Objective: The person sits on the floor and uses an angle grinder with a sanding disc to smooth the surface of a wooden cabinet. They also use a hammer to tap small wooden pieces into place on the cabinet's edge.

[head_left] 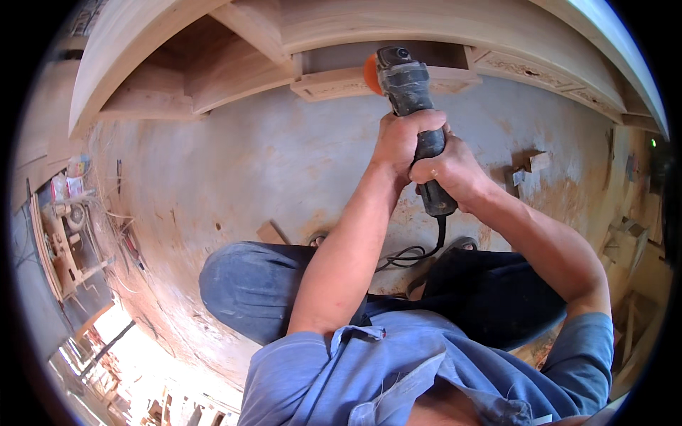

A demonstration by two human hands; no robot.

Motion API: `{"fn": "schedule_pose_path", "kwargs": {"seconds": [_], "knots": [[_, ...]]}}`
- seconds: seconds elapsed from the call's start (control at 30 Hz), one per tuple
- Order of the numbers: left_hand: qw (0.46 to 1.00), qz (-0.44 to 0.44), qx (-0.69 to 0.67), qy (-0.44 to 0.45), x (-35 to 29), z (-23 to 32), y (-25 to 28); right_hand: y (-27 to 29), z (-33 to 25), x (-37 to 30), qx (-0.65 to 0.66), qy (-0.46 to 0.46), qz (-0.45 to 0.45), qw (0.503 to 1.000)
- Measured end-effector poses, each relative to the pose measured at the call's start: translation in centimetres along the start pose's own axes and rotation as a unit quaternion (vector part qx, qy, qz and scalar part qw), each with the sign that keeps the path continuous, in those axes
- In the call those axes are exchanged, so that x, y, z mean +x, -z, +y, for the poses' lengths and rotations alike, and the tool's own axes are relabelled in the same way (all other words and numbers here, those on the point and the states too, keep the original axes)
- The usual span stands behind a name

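Note:
Both of my hands are wrapped around a black angle grinder (pixel 410 86), held out in front of me over the floor. My left hand (pixel 402 136) is closed on the body nearer the head, and my right hand (pixel 453 169) grips the handle lower down. An orange disc (pixel 371 74) sits on the left of the grinder head, seen nearly edge-on. The head overlaps a pulled-out drawer (pixel 327 88) with a carved front, part of a pale wooden piece of furniture (pixel 369 25). I cannot tell whether the disc touches the wood. A black cord (pixel 441 231) leaves the grinder's rear end.
The cord lies looped on the dusty floor (pixel 270 170) between my feet. Small wood blocks (pixel 538 161) lie at the right. A wood scrap (pixel 271 233) rests by my left knee. Tools and timber (pixel 67 241) stand far left, with more wood pieces (pixel 632 248) along the right edge.

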State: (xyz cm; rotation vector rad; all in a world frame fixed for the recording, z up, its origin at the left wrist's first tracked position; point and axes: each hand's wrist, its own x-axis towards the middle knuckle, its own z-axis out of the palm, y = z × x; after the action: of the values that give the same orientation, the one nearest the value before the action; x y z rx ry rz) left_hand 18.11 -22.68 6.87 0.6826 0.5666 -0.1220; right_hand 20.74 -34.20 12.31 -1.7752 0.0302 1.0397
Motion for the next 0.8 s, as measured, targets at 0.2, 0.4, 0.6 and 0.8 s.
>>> {"fn": "schedule_pose_path", "kwargs": {"seconds": [0.2, 0.4, 0.6, 0.8], "knots": [[0.999, 0.014, -0.042, -0.028, -1.1, 3.0, 5.0, -4.6, -1.7, 2.1, -0.053, 0.028, -0.060, 0.996], [0.995, 0.035, -0.077, -0.046, -2.2, 4.9, 7.5, -7.8, -3.2, 3.0, -0.073, 0.006, -0.093, 0.993], [0.993, 0.050, -0.075, -0.076, -2.3, 4.4, 7.1, -7.8, -2.9, 2.2, -0.055, 0.017, -0.069, 0.996], [0.994, 0.051, -0.073, -0.066, -1.6, 4.1, 6.7, -7.5, -2.5, 2.2, -0.032, 0.021, -0.055, 0.998]]}}
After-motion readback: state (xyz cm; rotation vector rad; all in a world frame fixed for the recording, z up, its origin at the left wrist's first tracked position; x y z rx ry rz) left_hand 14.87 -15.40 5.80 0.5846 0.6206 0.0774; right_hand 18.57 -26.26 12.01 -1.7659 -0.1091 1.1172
